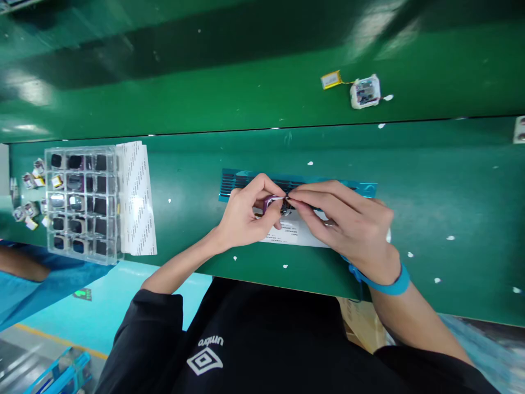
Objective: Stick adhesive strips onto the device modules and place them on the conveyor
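My left hand (248, 216) is closed around a small purple-rimmed watch case (268, 203), with thumb and fingers on its edges. Dark parts show inside the case, partly covered by the fingers. At the case's right edge, the thumb and fingertips of my right hand (348, 219) are pinched together; what lies between them is too small to make out. Beneath both hands are a blue film strip with dark bars (232, 183) and a white printed sheet (293, 234). A blue wrist strap (396, 283) circles my right wrist.
On the left stands a clear compartment tray (109, 180) with dark square watch parts, beside white printed sheets (137, 202). Several small assemblies (30, 209) lie beyond it. At the back right is an opened device (365, 92) wired to a yellow-edged battery (331, 80). Another person's arm (20, 264) shows at left.
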`<state>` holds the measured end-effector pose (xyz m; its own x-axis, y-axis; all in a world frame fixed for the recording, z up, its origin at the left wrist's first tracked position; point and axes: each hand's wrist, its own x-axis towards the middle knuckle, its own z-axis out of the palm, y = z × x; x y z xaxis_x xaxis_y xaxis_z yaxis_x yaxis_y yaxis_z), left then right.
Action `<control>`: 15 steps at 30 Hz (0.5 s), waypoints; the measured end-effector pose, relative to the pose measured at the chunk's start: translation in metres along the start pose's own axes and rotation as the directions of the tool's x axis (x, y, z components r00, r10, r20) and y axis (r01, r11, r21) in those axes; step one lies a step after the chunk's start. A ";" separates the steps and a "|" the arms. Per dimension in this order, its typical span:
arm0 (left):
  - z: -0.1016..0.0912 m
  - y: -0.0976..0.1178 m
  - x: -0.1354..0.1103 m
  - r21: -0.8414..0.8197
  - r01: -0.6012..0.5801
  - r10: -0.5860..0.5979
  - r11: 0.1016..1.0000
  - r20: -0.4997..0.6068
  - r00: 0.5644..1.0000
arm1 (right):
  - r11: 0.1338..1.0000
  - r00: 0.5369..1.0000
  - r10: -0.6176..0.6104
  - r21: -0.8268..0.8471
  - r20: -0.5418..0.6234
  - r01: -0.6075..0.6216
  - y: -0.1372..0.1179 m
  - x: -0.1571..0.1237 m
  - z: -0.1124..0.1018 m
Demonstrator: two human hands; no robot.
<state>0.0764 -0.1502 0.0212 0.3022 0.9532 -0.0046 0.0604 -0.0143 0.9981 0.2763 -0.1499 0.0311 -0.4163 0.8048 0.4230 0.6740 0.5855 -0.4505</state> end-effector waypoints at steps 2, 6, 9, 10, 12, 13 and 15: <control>0.000 0.000 0.000 0.000 0.017 -0.017 1.000 0.016 1.000 | 0.999 0.999 -0.038 -0.027 0.002 0.038 0.003 -0.003 0.000; 0.000 -0.001 0.000 -0.014 0.069 -0.069 0.997 0.044 0.997 | 0.969 0.979 -0.201 -0.142 0.025 0.203 0.006 -0.008 -0.001; -0.001 -0.002 0.001 -0.003 0.130 -0.129 0.992 0.043 0.991 | 0.917 0.956 -0.284 -0.270 0.072 0.293 0.003 -0.009 -0.002; -0.001 -0.002 0.001 0.006 0.140 -0.140 0.990 0.038 0.989 | 0.907 0.953 -0.292 -0.292 0.079 0.302 0.001 -0.009 -0.001; -0.002 -0.004 0.002 0.023 0.137 -0.138 0.990 0.021 0.990 | 0.905 0.952 -0.295 -0.297 0.080 0.305 -0.002 -0.009 0.000; -0.002 -0.004 0.002 0.025 0.131 -0.131 0.991 0.013 0.991 | 0.909 0.954 -0.291 -0.291 0.071 0.299 -0.003 -0.009 0.001; -0.002 -0.005 0.002 0.006 0.121 -0.121 0.993 -0.002 0.993 | 0.933 0.965 -0.261 -0.245 0.038 0.262 -0.004 -0.009 0.003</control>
<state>0.0747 -0.1478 0.0165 0.2909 0.9485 -0.1255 0.1025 0.0995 0.9897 0.2755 -0.1593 0.0271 -0.6006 0.6275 0.4955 0.6697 0.7333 -0.1169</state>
